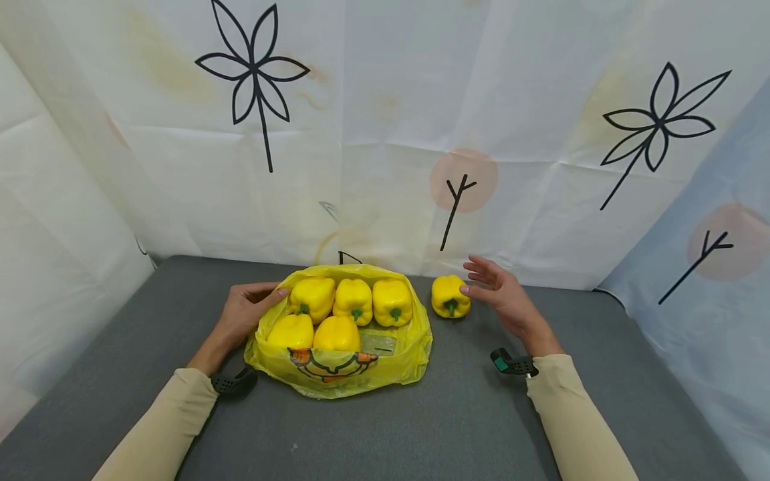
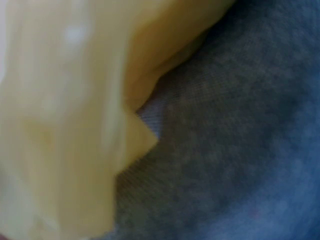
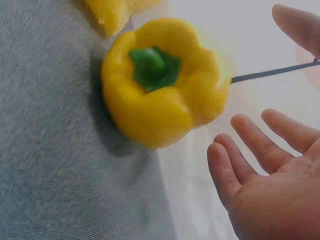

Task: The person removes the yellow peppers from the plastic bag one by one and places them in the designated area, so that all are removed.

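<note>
A yellow plastic bag point(image 1: 391, 374) lies with its mouth open on the grey table, and several yellow bell peppers point(image 1: 392, 300) sit inside it in two rows. My left hand point(image 1: 243, 310) pinches the bag's left rim, thumb on the inner side; the other fingers are mostly hidden. Only blurred bag plastic point(image 2: 65, 125) fills that wrist view, with no hand visible. One more yellow bell pepper point(image 1: 450, 297) stands on the table to the right of the bag, its green stem toward me. Beside it is my right hand point(image 1: 505, 300), fingers spread and slightly bent, apart from the pepper point(image 3: 155, 112) in the right wrist view.
The grey table point(image 1: 337, 441) ends at a white cloth backdrop point(image 1: 385, 133) with printed flowers, close behind the bag and the single pepper. Cloth also hangs at both sides. A dark strap point(image 1: 514, 364) sits around each wrist.
</note>
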Motion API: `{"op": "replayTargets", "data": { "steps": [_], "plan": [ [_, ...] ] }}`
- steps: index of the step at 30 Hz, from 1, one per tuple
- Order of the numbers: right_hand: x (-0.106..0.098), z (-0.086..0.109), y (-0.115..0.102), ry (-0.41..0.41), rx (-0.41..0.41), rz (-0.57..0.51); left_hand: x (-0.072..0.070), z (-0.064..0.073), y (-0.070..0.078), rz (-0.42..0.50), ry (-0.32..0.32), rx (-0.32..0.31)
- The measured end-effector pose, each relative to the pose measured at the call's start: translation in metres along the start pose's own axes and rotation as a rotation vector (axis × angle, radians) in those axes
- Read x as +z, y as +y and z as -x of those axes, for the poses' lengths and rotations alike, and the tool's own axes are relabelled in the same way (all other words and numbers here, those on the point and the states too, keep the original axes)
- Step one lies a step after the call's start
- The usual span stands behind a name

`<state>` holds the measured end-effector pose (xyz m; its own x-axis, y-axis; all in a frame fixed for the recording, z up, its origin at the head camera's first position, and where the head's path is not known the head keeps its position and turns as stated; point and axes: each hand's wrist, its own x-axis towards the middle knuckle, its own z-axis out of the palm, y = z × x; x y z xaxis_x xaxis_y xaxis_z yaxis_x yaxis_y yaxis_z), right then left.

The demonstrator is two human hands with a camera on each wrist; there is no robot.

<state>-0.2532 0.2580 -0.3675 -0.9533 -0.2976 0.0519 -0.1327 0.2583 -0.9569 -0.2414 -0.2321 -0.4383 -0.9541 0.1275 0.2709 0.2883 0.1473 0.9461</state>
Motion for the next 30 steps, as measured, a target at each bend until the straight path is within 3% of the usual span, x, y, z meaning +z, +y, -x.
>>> {"op": "replayTargets", "data": {
  "steps": [14, 30],
  "plan": [
    [0.014, 0.009, -0.032, -0.010, -0.066, 0.052, 0.000, 0.000, -0.002, -0.001, -0.008, 0.002],
    [0.043, 0.019, -0.060, -0.099, -0.143, 0.050, -0.002, -0.001, -0.004, 0.024, -0.016, 0.017]
  ]
}}
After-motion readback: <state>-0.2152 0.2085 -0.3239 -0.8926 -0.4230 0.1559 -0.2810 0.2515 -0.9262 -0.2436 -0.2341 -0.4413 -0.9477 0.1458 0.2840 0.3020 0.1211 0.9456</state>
